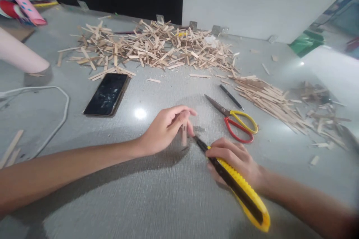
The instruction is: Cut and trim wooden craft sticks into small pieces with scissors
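Note:
My left hand (171, 127) is closed, pinching a short, pale wooden stick (184, 136) that points down toward the table; motion blurs it. In my right hand (234, 160) is a yellow and black utility knife (238, 186), held with its tip angled up and left toward the fingers of my left hand. The blade end is blurred, so I cannot tell whether it touches the stick. Scissors (238, 119) with one yellow and one red handle lie just beyond my right hand, beside a black pen (231, 97).
A heap of cut wooden sticks (157, 46) spreads along the back of the grey table (126, 201). More sticks (272, 101) lie bundled at the right. A phone (106, 94) rests left of centre, near a white cable (66, 108) and a pale pink cylinder (25, 52).

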Action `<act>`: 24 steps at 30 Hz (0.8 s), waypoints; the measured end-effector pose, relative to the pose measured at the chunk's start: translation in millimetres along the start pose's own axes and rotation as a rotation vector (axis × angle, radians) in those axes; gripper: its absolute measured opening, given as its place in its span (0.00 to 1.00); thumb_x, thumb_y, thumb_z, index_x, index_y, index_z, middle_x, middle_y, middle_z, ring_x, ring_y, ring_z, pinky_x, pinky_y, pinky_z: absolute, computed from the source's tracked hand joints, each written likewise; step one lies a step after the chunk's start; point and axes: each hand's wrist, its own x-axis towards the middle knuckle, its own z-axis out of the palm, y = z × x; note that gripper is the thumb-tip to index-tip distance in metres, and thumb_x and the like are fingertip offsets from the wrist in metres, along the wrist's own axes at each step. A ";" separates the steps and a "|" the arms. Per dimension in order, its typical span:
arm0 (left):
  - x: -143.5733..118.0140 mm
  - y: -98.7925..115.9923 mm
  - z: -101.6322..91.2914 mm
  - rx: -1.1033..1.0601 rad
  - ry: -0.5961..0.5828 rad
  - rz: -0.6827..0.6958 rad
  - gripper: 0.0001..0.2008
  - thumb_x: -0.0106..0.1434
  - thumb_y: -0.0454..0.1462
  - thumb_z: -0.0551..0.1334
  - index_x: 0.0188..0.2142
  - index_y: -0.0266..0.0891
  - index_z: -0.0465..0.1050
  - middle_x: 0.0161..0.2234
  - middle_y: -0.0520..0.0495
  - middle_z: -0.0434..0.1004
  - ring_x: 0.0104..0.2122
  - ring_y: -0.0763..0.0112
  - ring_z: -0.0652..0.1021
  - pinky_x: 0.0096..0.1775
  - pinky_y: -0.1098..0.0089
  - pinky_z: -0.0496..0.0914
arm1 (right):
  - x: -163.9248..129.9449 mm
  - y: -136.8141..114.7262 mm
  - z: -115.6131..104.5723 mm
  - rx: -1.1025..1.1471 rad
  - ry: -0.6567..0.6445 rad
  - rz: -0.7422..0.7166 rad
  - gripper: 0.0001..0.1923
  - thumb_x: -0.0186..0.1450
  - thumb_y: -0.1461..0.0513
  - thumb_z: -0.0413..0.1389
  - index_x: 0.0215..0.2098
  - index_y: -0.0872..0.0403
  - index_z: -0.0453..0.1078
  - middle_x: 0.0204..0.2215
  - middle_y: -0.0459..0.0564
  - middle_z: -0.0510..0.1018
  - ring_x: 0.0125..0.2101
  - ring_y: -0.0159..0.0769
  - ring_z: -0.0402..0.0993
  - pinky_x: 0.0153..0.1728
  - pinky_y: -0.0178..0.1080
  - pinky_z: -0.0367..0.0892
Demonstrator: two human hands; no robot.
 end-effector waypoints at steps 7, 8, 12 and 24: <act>-1.4 5.5 0.1 -0.119 0.002 -0.342 0.11 0.82 0.48 0.52 0.52 0.44 0.61 0.27 0.59 0.70 0.19 0.69 0.81 0.15 0.75 0.68 | -3.9 1.1 0.3 0.070 0.089 0.031 0.18 0.69 0.69 0.55 0.56 0.53 0.69 0.34 0.47 0.81 0.28 0.34 0.81 0.25 0.35 0.73; -1.7 7.4 -0.7 -0.126 -0.026 -0.409 0.11 0.81 0.47 0.53 0.52 0.44 0.61 0.30 0.58 0.71 0.20 0.69 0.81 0.14 0.76 0.67 | -4.4 1.3 0.8 0.074 0.094 0.058 0.19 0.69 0.69 0.55 0.58 0.54 0.68 0.33 0.46 0.82 0.27 0.34 0.81 0.26 0.35 0.74; -1.7 15.8 -4.3 -0.164 -0.145 -0.416 0.16 0.75 0.33 0.62 0.59 0.40 0.62 0.44 0.47 0.78 0.29 0.73 0.83 0.24 0.76 0.74 | -5.7 2.7 1.5 0.084 0.134 0.143 0.19 0.69 0.68 0.56 0.57 0.51 0.69 0.32 0.45 0.82 0.25 0.34 0.80 0.25 0.35 0.73; -11.4 -1.5 16.3 -0.290 -0.387 -0.304 0.17 0.79 0.51 0.59 0.49 0.38 0.71 0.33 0.50 0.78 0.22 0.77 0.78 0.18 0.81 0.70 | -0.4 -13.3 -4.4 0.152 0.293 0.365 0.11 0.69 0.66 0.62 0.48 0.48 0.73 0.24 0.42 0.84 0.14 0.32 0.76 0.16 0.33 0.71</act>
